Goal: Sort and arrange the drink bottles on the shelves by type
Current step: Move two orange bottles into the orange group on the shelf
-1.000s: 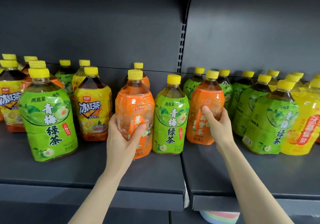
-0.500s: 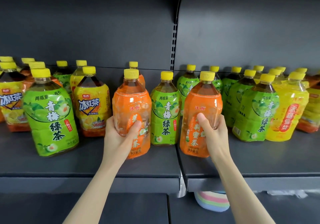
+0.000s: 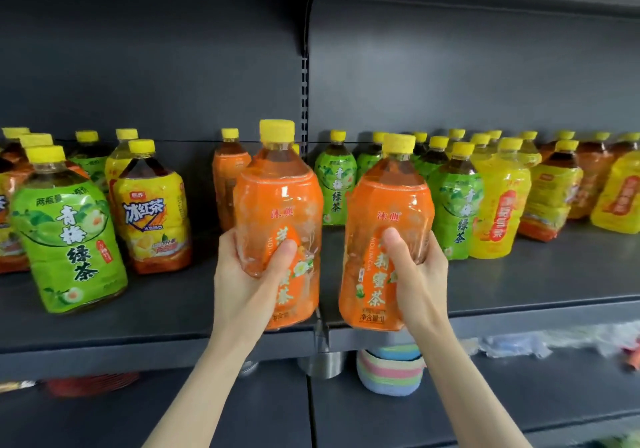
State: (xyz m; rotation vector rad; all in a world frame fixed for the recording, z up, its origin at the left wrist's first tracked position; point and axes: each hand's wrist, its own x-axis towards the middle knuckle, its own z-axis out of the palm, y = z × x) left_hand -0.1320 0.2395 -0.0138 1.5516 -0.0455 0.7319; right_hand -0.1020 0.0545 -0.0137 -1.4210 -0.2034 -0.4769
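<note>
Head view: the left hand (image 3: 242, 281) and the right hand (image 3: 415, 274) each hold one orange-labelled bottle upright. The fingers of each hand are closed round the lower body, thumb across the label. The left orange bottle (image 3: 280, 212) and the right orange bottle (image 3: 384, 240) sit side by side at the near edge of the shelf (image 3: 173, 312), over the seam between the two shelf sections. Whether their bases rest on the shelf or hang clear of it cannot be determined. Taking two bottles of one type together probably serves to group them. Green-labelled bottles (image 3: 69, 233), a yellow iced-tea bottle (image 3: 152, 212) and further orange bottles stand mixed behind. Open room lies along the near shelf strip on both sides, and between the yellow iced-tea bottle and the far orange bottle (image 3: 227, 184).
</note>
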